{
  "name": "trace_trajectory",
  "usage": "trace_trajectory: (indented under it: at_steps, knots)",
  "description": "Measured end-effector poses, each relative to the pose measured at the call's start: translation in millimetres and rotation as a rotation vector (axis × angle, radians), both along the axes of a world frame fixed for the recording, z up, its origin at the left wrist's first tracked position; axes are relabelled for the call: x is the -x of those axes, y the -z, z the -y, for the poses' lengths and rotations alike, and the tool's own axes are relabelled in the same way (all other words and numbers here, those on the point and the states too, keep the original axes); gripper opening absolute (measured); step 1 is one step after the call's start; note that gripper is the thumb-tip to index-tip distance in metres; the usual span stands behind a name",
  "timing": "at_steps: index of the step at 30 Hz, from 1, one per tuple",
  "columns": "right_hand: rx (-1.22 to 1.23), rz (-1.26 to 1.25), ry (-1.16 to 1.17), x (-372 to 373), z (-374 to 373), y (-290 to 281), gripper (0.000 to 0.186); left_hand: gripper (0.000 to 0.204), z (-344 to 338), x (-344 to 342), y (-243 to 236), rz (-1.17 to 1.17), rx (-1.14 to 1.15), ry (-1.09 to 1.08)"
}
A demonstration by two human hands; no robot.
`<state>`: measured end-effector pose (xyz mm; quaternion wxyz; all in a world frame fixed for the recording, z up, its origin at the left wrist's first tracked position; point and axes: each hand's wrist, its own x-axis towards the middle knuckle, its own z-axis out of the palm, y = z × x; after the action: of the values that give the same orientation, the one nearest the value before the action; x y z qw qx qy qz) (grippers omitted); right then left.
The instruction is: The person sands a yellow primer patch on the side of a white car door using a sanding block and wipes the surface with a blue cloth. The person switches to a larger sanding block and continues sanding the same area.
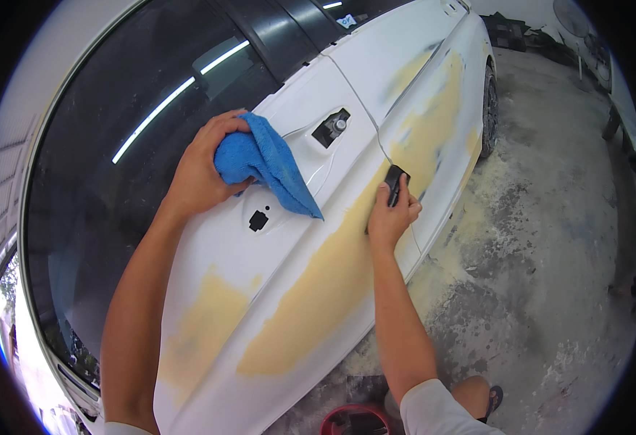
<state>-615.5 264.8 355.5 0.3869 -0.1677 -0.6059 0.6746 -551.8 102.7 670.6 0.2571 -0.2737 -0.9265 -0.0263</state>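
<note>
At your far left, a dark side window (pixel 115 217) carries the reflection of a bright strip light. Your left hand (pixel 205 163) is closed around a bunched blue cloth (pixel 271 163), holding it at the upper part of the white door panel (pixel 216 239); one corner hangs loose toward the body crease. Below the hand, a yellowish patch (pixel 205 319) marks the panel, and a small dark cutout (pixel 258 220) sits just under the cloth. Right of the cloth is a handle recess (pixel 331 128), its inner parts exposed. A longer yellow patch (pixel 318 304) runs along the lower body (its edges are uneven). A red container (pixel 354 408) is partly visible at the bottom edge. Your right hand grips a black block (pixel 397 185) between thumb and fingers (pixel 403 190), at the door seam and over the yellow area; whether it presses there cannot be told. Farther right are a wheel (pixel 489 116) and the dust-marked concrete floor (pixel 535 290).
</note>
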Motion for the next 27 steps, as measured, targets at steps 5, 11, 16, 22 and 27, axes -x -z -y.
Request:
trace_trajectory:
  at_steps: [5, 11, 16, 22, 27]
  knots:
    - [-0.269, -0.249, -0.213, -134, 81, 21, 0.061, 0.078, 2, 1, 3, -0.014, -0.018, 0.014]
    - [0.117, -0.091, -0.036, 14, -25, -25, 0.051, 0.078, 1, 1, 1, 0.007, -0.037, 0.034]
    - [-0.065, -0.237, -0.097, -151, 121, 39, 0.056, 0.080, 1, 1, 2, -0.005, -0.025, 0.005]
    - [-0.052, -0.433, -0.161, -130, 106, 43, 0.057, 0.081, 2, 3, 1, 0.008, -0.002, 0.030]
    - [0.186, -0.219, 0.008, 37, -18, 6, 0.074, 0.082, 5, 5, 3, -0.023, 0.015, 0.075]
